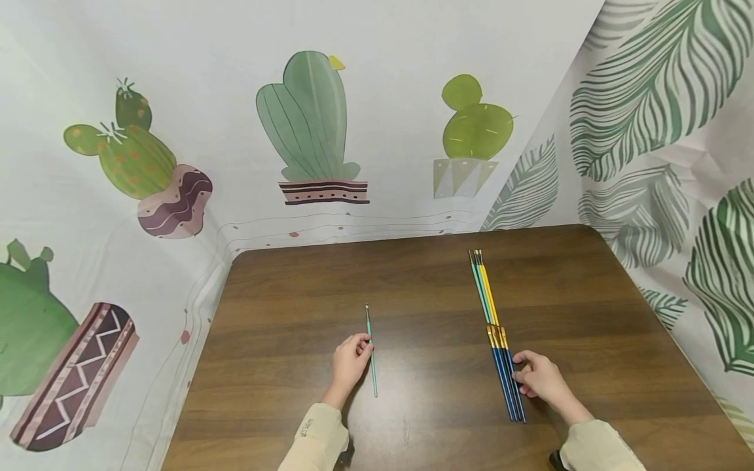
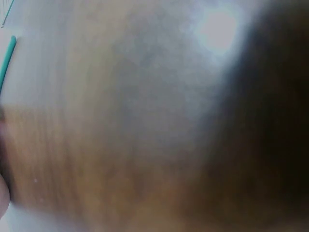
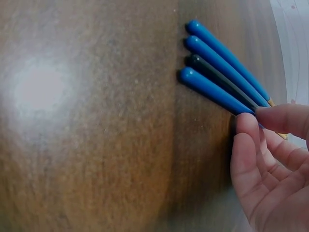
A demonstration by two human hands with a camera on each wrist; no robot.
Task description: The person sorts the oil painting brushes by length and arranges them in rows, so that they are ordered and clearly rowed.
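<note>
A thin teal paintbrush (image 1: pixel 374 373) lies near the middle of the table, bristles pointing away; its handle end (image 2: pixel 7 60) shows at the edge of the left wrist view. My left hand (image 1: pixel 351 360) pinches it around mid-length. On the right, several blue paintbrushes (image 1: pixel 502 376) and a black paintbrush (image 3: pixel 219 79) lie side by side with gold ferrules. My right hand (image 1: pixel 538 375) holds the outermost blue paintbrush (image 3: pixel 215 94) between thumb and fingertips, the thumb reaching over by the black handle. Most of the left hand is outside its own wrist view.
Just beyond the blue brushes lies a row of teal paintbrushes (image 1: pixel 480 288) and yellow paintbrushes (image 1: pixel 489 288), their handle ends meeting the blue brushes' tips. The brown wooden table (image 1: pixel 283 294) backs onto a cloth (image 1: pixel 394 118) printed with cacti and leaves.
</note>
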